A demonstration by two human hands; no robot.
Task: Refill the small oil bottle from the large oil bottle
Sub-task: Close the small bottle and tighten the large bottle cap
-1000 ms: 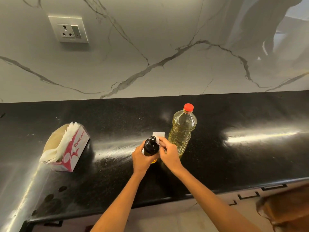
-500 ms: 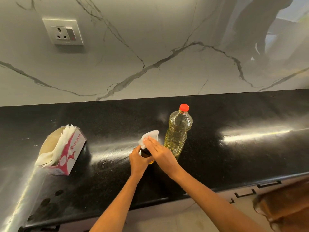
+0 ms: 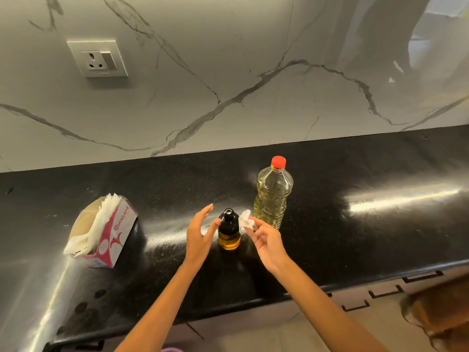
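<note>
The small oil bottle [image 3: 229, 231] stands upright on the black counter [image 3: 355, 237], dark-topped with a black cap and amber oil in its lower part. Behind it to the right stands the large clear oil bottle [image 3: 272, 196], capped in red. My left hand [image 3: 200, 233] hovers just left of the small bottle with fingers spread and straight, holding nothing. My right hand [image 3: 266, 237] is just right of the small bottle and pinches a crumpled white tissue [image 3: 246, 222] between thumb and fingertips.
An open pink-and-white tissue box [image 3: 104, 232] lies on its side at the left of the counter. A marble wall with a socket [image 3: 99, 58] rises behind. The counter's front edge runs below my forearms, with drawer fronts [image 3: 380, 293] underneath.
My left hand has let go of the small bottle and opened beside it. My right hand has lifted the tissue off the bottle's top and drawn it to the right.
</note>
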